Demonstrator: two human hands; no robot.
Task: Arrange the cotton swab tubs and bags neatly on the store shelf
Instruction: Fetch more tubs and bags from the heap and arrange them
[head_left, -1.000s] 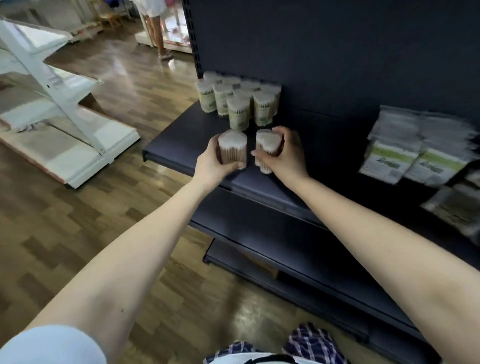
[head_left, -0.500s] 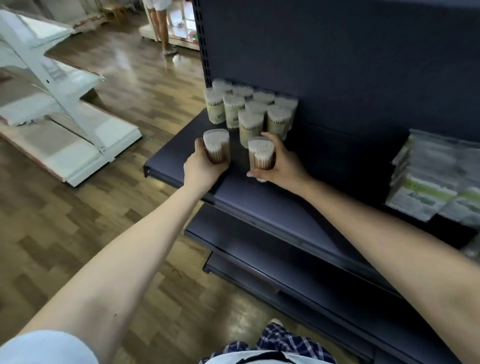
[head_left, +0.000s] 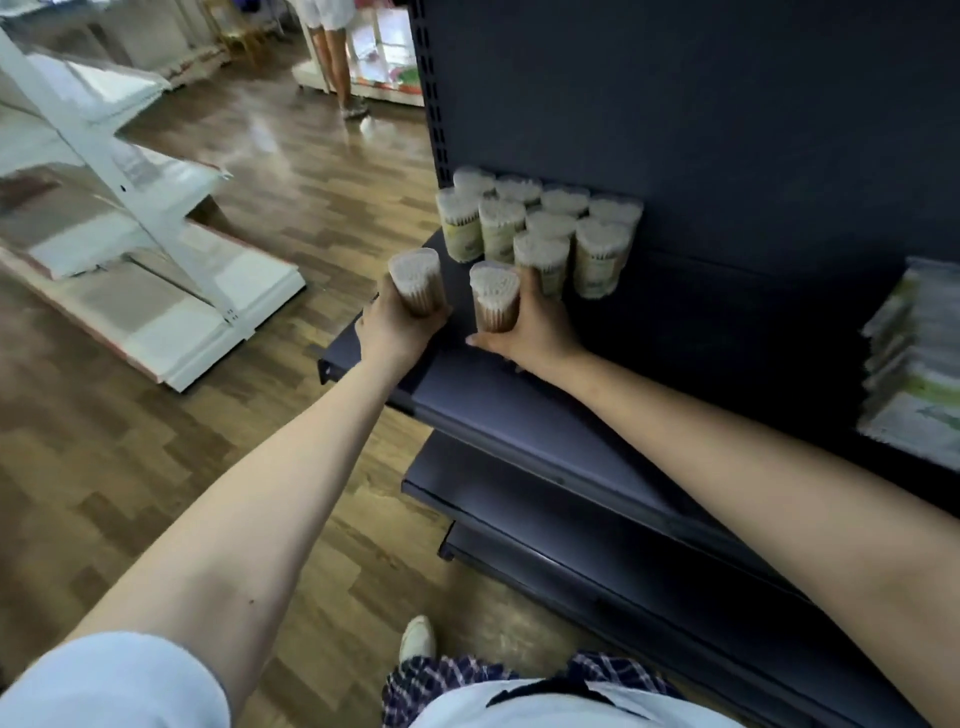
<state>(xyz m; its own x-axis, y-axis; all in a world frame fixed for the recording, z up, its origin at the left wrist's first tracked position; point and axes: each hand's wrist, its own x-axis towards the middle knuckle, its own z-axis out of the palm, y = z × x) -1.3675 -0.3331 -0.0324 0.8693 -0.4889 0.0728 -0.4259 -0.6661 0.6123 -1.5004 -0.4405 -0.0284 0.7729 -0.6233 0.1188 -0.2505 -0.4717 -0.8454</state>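
Dark steel fills the right side of my feed: the back panel (head_left: 675, 104) of a store unit, with the shelf (head_left: 519, 400) I am working on jutting out and a lower shelf (head_left: 597, 540) beneath it. Wood-pattern flooring (head_left: 130, 467) covers the left, and a white shelving rack (head_left: 104, 208) stands on it, well apart from the dark unit. Far back, a person's legs (head_left: 332, 57) show by a bright display.

At the right end of the shelf lies a stack of cotton swab bags (head_left: 914, 364). They have green-and-white labels, but the writing is too blurred for me to read. In the back left corner stands a cluster of cotton swab tubs (head_left: 540, 228), upright and packed close. Their pale green labels are just as unreadable.

Two more tubs sit in front of that cluster. My left grip (head_left: 395, 332) is curled round the left tub (head_left: 418, 283), near the shelf's front left corner and tilted slightly. I cannot tell whether its base touches the shelf. My right grip (head_left: 535, 327) wraps the right tub (head_left: 495, 296), upright just in front of the cluster, with the thumb stretched low along the shelf. Neither tub shows a label, only bare wooden sticks below white tips.

A pale shoe (head_left: 418, 636) shows on the floor below.
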